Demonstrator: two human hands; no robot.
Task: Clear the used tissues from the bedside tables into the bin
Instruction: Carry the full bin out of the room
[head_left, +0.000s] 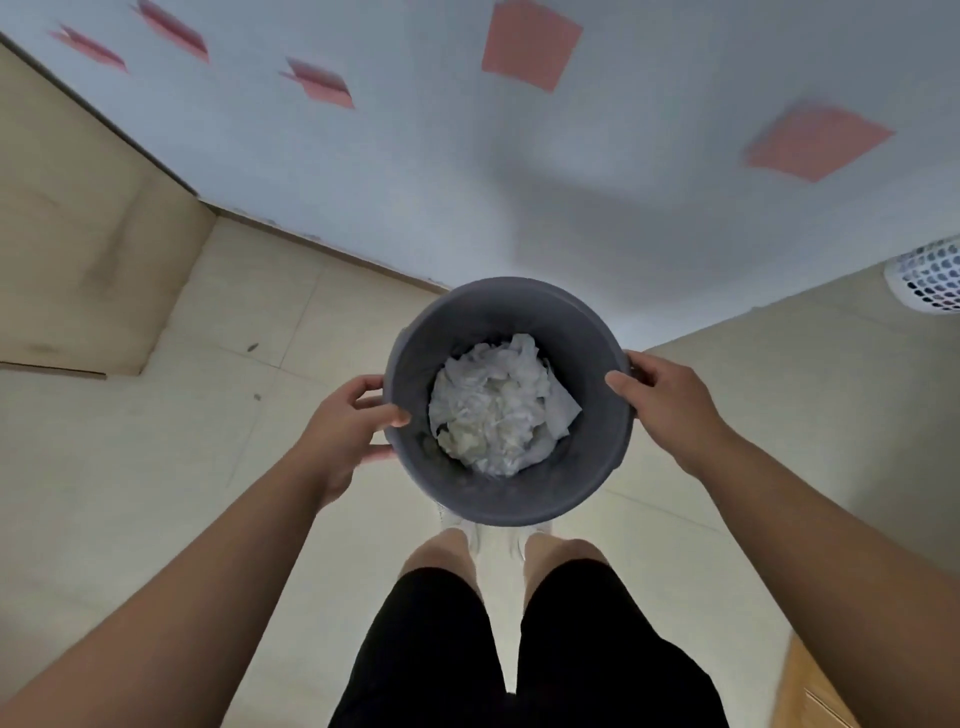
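The left hand and right hand clamp opposite sides of the grey bin, thumbs hooked over its rim; the used tissues lie heaped inside, between the fingers; tilting or a slipped grip would likely spill them; no legible labels.

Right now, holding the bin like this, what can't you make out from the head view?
- Bedside tables: outside the frame, so any leftover tissues are unknown.
- Bin base and the floor beneath: hidden by the bin itself.
- What lies under the tissues: covered by the pile.
- Left hand and right hand fingers: partly behind the bin wall.
- White basket: cut off by the right edge.
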